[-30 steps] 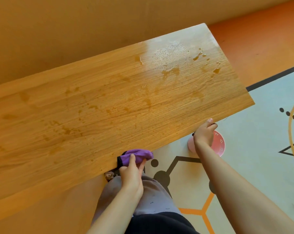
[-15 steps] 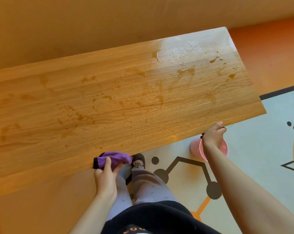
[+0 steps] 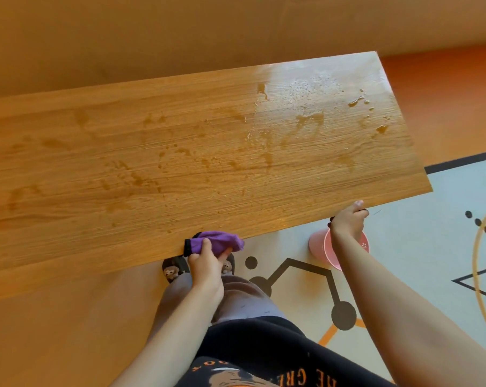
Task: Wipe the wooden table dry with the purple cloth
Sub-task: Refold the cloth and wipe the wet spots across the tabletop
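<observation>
Head view. Item: cloth [image 3: 214,241], purple, bunched, at the near edge of the counter [image 3: 180,169]. Half a second ago I had it further left along that edge; it has slid back right, to about where it sat a second ago. I read this as back-and-forth strokes along the near rim only.

Item: wet marks, spread across the middle and far right of the counter, with beads shining near the far right corner. None look reached yet, so I judge most of the wiping is left to do.

Item: left hand [image 3: 205,266], arm reaching forward from below, fingers closed on the cloth, thumb on top.

Item: right hand [image 3: 348,222], curled over the near edge close to the right corner, seemingly steadying it. A pink cup [image 3: 324,247] lies on the floor beneath.
</observation>
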The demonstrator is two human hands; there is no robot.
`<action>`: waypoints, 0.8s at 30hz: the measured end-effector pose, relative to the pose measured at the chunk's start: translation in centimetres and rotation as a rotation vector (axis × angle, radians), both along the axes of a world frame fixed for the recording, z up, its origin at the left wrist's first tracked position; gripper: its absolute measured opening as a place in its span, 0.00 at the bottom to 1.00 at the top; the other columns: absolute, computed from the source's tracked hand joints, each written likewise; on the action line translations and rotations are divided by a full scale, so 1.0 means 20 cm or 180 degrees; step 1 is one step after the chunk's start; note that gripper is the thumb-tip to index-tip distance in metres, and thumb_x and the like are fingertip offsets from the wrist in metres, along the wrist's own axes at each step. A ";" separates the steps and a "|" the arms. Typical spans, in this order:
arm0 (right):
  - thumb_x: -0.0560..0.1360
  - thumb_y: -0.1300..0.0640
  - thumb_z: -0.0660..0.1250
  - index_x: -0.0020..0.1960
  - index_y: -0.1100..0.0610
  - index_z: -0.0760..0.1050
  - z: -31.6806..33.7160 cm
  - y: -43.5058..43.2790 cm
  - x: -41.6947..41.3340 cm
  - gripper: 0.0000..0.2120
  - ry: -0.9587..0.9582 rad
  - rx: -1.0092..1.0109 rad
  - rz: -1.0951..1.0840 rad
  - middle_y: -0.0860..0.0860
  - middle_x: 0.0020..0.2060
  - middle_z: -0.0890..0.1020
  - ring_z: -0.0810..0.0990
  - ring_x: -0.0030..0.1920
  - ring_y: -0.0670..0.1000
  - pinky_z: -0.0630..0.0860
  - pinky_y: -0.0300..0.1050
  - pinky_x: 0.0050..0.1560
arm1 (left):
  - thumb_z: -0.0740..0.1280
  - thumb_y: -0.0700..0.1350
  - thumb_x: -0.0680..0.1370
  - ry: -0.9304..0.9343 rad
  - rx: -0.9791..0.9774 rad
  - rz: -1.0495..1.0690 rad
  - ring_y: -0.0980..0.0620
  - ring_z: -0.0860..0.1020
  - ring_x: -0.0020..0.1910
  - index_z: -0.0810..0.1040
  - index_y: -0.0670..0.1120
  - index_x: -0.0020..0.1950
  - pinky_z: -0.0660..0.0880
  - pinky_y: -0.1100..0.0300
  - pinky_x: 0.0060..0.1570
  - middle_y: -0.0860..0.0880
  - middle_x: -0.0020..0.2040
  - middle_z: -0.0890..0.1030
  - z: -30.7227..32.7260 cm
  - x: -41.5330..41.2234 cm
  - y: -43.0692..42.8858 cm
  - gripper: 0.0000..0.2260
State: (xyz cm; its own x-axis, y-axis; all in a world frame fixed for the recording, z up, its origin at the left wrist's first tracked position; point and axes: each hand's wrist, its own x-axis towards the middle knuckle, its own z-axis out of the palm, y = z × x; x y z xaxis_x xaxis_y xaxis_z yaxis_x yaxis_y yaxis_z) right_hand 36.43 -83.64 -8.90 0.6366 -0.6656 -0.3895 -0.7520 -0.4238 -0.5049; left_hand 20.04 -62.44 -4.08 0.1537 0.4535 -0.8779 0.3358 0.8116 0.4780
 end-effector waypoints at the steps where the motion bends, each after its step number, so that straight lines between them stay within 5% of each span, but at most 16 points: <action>1: 0.80 0.41 0.39 0.61 0.61 0.64 0.00 -0.01 0.00 0.27 0.0007 -0.0008 0.0008 0.63 0.55 0.79 0.78 0.54 0.66 0.70 0.54 0.54 | 0.59 0.43 0.81 0.0055 0.0092 0.0040 0.48 0.79 0.48 0.69 0.38 0.62 0.76 0.55 0.50 0.43 0.53 0.76 -0.02 -0.04 0.06 0.12; 4: 0.79 0.39 0.39 0.60 0.60 0.64 -0.01 -0.01 -0.01 0.28 0.0038 0.0016 0.0033 0.63 0.54 0.80 0.79 0.51 0.65 0.71 0.54 0.53 | 0.59 0.43 0.81 0.0350 0.0648 0.0204 0.49 0.79 0.45 0.71 0.38 0.57 0.77 0.52 0.50 0.40 0.55 0.76 -0.08 -0.24 0.32 0.09; 7: 0.80 0.40 0.38 0.62 0.61 0.64 0.01 -0.01 -0.01 0.28 0.0116 -0.0106 0.0071 0.62 0.55 0.80 0.78 0.54 0.65 0.68 0.54 0.52 | 0.59 0.47 0.81 0.0892 0.1070 0.0342 0.40 0.78 0.56 0.71 0.36 0.59 0.74 0.44 0.58 0.38 0.59 0.77 -0.13 -0.38 0.53 0.15; 11: 0.81 0.43 0.39 0.65 0.63 0.63 0.05 0.00 -0.01 0.28 0.0158 -0.0233 0.0128 0.64 0.58 0.78 0.74 0.59 0.66 0.66 0.55 0.56 | 0.51 0.50 0.83 0.1418 0.0987 0.0325 0.38 0.69 0.67 0.52 0.36 0.74 0.64 0.51 0.65 0.37 0.71 0.67 -0.06 -0.26 0.49 0.25; 14: 0.80 0.41 0.38 0.65 0.62 0.63 0.04 0.01 0.00 0.29 0.0202 -0.0242 0.0168 0.63 0.56 0.79 0.76 0.58 0.65 0.67 0.56 0.56 | 0.48 0.51 0.83 0.1368 0.0964 0.0278 0.38 0.66 0.69 0.43 0.37 0.76 0.63 0.52 0.65 0.39 0.73 0.64 -0.03 -0.12 0.34 0.28; 24: 0.80 0.40 0.38 0.64 0.62 0.64 0.02 -0.01 -0.01 0.31 0.0178 -0.0276 0.0219 0.64 0.57 0.78 0.76 0.57 0.65 0.68 0.56 0.58 | 0.51 0.52 0.82 0.1239 0.1218 0.0279 0.39 0.65 0.70 0.43 0.36 0.76 0.61 0.55 0.66 0.38 0.74 0.61 -0.13 -0.23 0.37 0.30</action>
